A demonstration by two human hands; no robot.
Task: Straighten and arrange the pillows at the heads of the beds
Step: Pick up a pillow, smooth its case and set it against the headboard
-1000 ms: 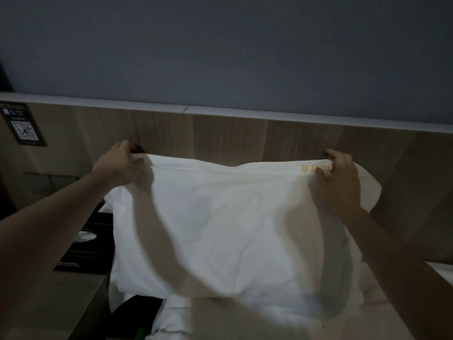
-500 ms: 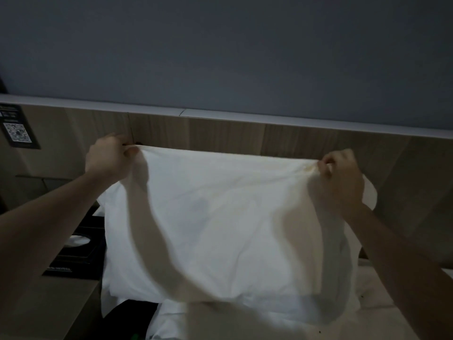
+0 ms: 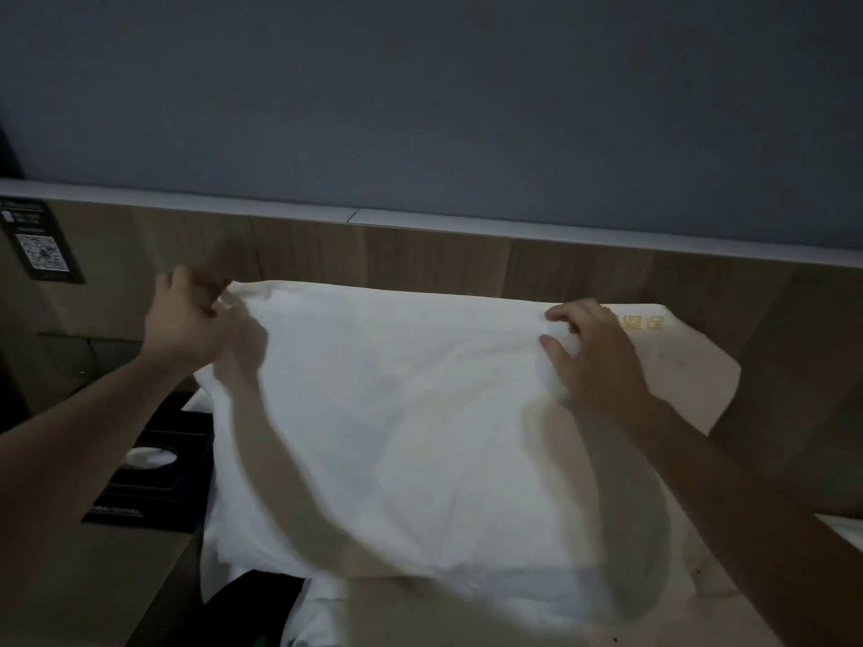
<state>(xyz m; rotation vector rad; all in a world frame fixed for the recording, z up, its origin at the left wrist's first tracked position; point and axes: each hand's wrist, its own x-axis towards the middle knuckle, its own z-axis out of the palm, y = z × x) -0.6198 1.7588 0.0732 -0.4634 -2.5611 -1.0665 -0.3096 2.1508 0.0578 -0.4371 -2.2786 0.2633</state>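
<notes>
While I scan L to R: QR placard point(image 3: 41, 245) on the wood headboard point(image 3: 420, 259), black tissue box point(image 3: 149, 464) on the nightstand point(image 3: 93, 576) below it, then left hand point(image 3: 184, 319) pinching the pillow's top-left corner, fingers curled round the fabric. White pillow point(image 3: 397, 413) stands propped against the headboard at the bed head, w/ a 2nd pillow point(image 3: 691, 366) w/ yellow lettering behind it on the R. Right hand point(image 3: 593, 357) grips the top edge near the right end, thumb and fingers bunching cloth.
</notes>
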